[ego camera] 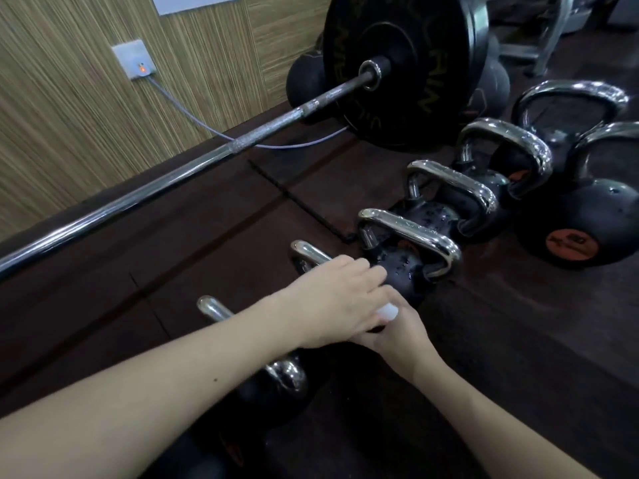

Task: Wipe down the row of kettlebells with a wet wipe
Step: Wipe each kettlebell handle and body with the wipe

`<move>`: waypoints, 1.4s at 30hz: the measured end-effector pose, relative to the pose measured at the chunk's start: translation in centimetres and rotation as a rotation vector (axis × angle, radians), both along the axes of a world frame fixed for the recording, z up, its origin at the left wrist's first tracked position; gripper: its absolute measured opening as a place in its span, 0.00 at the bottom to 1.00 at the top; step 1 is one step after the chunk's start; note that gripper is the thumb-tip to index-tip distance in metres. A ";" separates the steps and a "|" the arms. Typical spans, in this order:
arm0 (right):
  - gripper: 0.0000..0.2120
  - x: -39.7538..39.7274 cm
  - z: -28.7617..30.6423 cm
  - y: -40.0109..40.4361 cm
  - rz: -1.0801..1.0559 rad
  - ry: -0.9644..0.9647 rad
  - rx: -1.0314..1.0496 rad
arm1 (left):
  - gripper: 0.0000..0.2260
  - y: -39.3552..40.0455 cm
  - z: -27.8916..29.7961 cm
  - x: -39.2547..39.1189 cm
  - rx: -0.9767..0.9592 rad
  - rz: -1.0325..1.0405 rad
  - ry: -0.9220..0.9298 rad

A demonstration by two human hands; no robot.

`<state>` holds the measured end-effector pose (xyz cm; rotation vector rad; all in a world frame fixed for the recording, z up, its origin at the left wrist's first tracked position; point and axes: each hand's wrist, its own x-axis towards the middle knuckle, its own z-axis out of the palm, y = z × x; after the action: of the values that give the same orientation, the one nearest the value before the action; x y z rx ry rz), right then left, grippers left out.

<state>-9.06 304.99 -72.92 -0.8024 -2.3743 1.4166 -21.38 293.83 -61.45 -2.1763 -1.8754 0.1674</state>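
A row of black kettlebells with chrome handles runs diagonally across the dark floor, from the near one (pixel 276 378) to the far ones (pixel 505 157). My left hand (pixel 332 299) reaches over a small kettlebell, whose handle (pixel 307 252) sticks out beyond the knuckles; the fingers curl down over it. My right hand (pixel 397 326) lies just under the left, pinching a white wet wipe (pixel 390 311) against that kettlebell. The neighbouring kettlebell (pixel 404 267) shows water droplets on its body. Most of the kettlebell under my hands is hidden.
A barbell (pixel 193 167) with a big black plate (pixel 404 67) lies along the wood-panelled wall. A grey cable (pixel 207 127) runs from a wall socket (pixel 133 58). A larger kettlebell with an orange label (pixel 581 229) stands at the right.
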 end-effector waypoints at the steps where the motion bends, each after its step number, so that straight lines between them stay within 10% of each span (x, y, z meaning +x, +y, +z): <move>1: 0.26 -0.1 0.2 0.0 -0.001 -0.011 0.023 | 0.16 -0.1 0.4 -0.5 0.017 0.049 -0.073; 8: 0.29 0.3 -0.3 0.1 0.033 0.002 0.075 | 0.08 -1.0 0.6 -7.3 -0.101 0.422 -0.280; 17: 0.19 0.3 -0.5 -0.2 -0.007 0.026 0.060 | 0.11 0.2 0.0 2.2 -0.088 0.146 -0.005; 25: 0.28 -0.1 -0.5 0.2 0.003 -0.037 0.049 | 0.04 -0.7 0.2 -1.9 0.047 0.178 -0.200; 32: 0.30 0.3 -0.2 0.1 0.019 0.037 0.014 | 0.15 0.2 0.9 -6.4 0.063 1.070 -1.302; 34: 0.30 0.3 -0.1 0.1 0.019 0.037 0.018 | 0.17 0.8 0.4 -6.3 0.127 1.169 -1.378; 37: 0.31 0.2 -0.1 0.1 0.007 0.007 0.025 | 0.18 1.8 -0.4 -5.1 0.232 1.245 -1.099; 40: 0.32 0.1 -0.4 0.4 0.005 -0.023 0.047 | 0.16 1.7 0.1 -1.1 0.103 0.905 -0.301; 42: 0.30 0.1 -0.2 0.4 0.020 -0.023 0.063 | 0.14 0.9 0.2 1.4 0.084 0.629 -0.123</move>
<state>-8.99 305.38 -73.09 -0.7857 -2.4378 1.3401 -19.94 294.71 -61.20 -1.5064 -2.5278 0.0686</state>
